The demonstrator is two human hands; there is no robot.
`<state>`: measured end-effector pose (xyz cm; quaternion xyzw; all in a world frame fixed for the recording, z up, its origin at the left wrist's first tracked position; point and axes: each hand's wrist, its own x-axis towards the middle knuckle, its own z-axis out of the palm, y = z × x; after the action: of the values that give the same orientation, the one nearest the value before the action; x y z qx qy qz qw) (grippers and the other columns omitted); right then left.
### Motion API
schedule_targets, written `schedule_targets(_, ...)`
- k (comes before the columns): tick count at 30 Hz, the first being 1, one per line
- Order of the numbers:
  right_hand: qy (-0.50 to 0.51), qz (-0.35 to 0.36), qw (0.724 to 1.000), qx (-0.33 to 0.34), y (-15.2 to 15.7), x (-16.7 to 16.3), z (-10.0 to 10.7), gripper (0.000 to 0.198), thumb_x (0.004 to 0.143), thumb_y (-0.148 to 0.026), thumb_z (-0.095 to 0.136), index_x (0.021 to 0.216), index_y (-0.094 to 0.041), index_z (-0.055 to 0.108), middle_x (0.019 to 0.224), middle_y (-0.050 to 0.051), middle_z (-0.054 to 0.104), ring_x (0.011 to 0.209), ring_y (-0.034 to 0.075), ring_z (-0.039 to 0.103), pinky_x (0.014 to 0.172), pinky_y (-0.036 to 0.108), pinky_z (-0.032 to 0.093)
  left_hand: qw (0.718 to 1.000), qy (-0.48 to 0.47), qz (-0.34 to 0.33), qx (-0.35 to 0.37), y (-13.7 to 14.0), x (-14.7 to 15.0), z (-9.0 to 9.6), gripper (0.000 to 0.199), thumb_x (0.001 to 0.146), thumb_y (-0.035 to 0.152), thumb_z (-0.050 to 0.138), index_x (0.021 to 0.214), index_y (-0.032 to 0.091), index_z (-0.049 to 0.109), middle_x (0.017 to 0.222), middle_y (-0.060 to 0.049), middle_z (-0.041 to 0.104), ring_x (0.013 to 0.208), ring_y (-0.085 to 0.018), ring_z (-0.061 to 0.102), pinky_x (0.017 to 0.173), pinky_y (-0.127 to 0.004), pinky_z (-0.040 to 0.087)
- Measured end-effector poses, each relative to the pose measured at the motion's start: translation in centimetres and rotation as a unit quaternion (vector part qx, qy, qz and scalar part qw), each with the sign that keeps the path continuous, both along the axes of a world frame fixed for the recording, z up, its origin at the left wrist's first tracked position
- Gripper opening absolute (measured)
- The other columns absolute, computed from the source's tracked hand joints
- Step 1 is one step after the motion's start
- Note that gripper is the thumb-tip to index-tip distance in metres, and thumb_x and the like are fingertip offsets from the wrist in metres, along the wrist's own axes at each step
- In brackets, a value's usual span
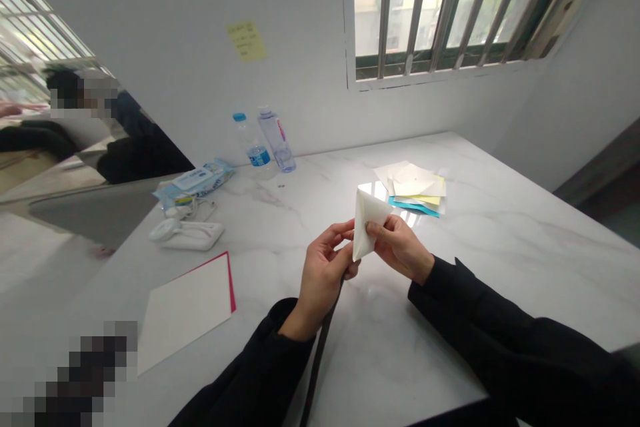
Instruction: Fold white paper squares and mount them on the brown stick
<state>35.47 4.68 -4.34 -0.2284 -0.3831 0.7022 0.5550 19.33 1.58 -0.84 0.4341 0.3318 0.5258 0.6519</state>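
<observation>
Cream folded paper (367,210) is pinched between the curled left hand (325,263) and right hand (400,247). Beyond lies a loose white, yellow and blue paper stack (413,181).

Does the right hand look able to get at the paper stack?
Probably yes: the right hand is near the paper stack, with nothing visible blocking the way, though it would likely need to release the folded paper first.

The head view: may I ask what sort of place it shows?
Most likely a shared indoor workroom, perhaps an office or classroom: a marble-patterned table bears a pile of coloured and white papers, a yellow sticky note is on the wall, and another person is at the left.
</observation>
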Motion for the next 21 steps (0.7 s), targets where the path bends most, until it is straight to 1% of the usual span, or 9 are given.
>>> schedule_targets(4, -0.006, -0.005, 1.000, -0.009, 0.1, 0.1, -0.1, 0.045, 0.077, -0.044, 0.095, 0.107, -0.016, 0.078, 0.097, 0.011, 0.082, 0.102, 0.030, 0.077, 0.086, 0.042, 0.064, 1.000, 0.003, 0.007, -0.004, -0.1, 0.1, 0.1, 0.037, 0.079, 0.035, 0.091, 0.107, 0.016, 0.075, 0.085, 0.000, 0.065, 0.050, -0.003, 0.043, 0.047, -0.020, 0.028)
schedule_targets(8, -0.005, -0.009, 1.000, -0.013, 0.2, 0.1, -0.2, 0.046, 0.075, -0.044, 0.096, 0.105, -0.015, 0.078, 0.100, 0.012, 0.082, 0.099, 0.029, 0.077, 0.088, 0.042, 0.063, 1.000, 0.011, 0.006, -0.002, 0.0, 0.1, 0.0, 0.036, 0.080, 0.035, 0.089, 0.105, 0.016, 0.073, 0.082, 0.001, 0.064, 0.050, -0.003, 0.043, 0.047, -0.020, 0.028)
schedule_targets(10, 0.000, -0.011, 1.000, -0.015, 0.2, -0.1, -0.2, 0.046, 0.074, -0.044, 0.097, 0.105, -0.015, 0.079, 0.101, 0.012, 0.082, 0.098, 0.028, 0.077, 0.087, 0.041, 0.063, 1.000, 0.009, -0.001, -0.002, 0.3, 0.0, -0.2, 0.037, 0.080, 0.035, 0.090, 0.105, 0.016, 0.071, 0.079, 0.002, 0.062, 0.051, -0.003, 0.042, 0.048, -0.020, 0.028)
schedule_targets(13, 0.009, -0.021, 1.000, -0.022, 0.4, -0.3, -0.3, 0.046, 0.074, -0.044, 0.097, 0.105, -0.015, 0.079, 0.097, 0.010, 0.081, 0.096, 0.027, 0.076, 0.082, 0.038, 0.063, 1.000, -0.014, -0.016, -0.008, 0.7, 0.0, -0.8, 0.041, 0.080, 0.039, 0.091, 0.107, 0.019, 0.068, 0.073, 0.005, 0.057, 0.051, -0.004, 0.042, 0.049, -0.019, 0.029)
schedule_targets(16, 0.010, -0.024, 0.999, -0.031, 0.5, -0.3, -0.3, 0.045, 0.074, -0.042, 0.097, 0.105, -0.016, 0.079, 0.095, 0.009, 0.081, 0.094, 0.026, 0.076, 0.080, 0.035, 0.062, 0.999, -0.037, -0.025, -0.012, 1.1, 0.0, -1.4, 0.041, 0.081, 0.041, 0.090, 0.107, 0.019, 0.066, 0.072, 0.006, 0.055, 0.052, -0.004, 0.042, 0.049, -0.018, 0.029)
schedule_targets(21, 0.002, -0.028, 0.999, -0.046, 0.8, -0.3, -0.2, 0.045, 0.071, -0.041, 0.098, 0.102, -0.016, 0.079, 0.095, 0.008, 0.081, 0.091, 0.024, 0.075, 0.083, 0.034, 0.062, 0.999, -0.032, -0.024, -0.007, 1.3, 0.0, -1.7, 0.035, 0.080, 0.031, 0.089, 0.102, 0.018, 0.064, 0.071, 0.006, 0.056, 0.051, -0.004, 0.040, 0.048, -0.018, 0.028)
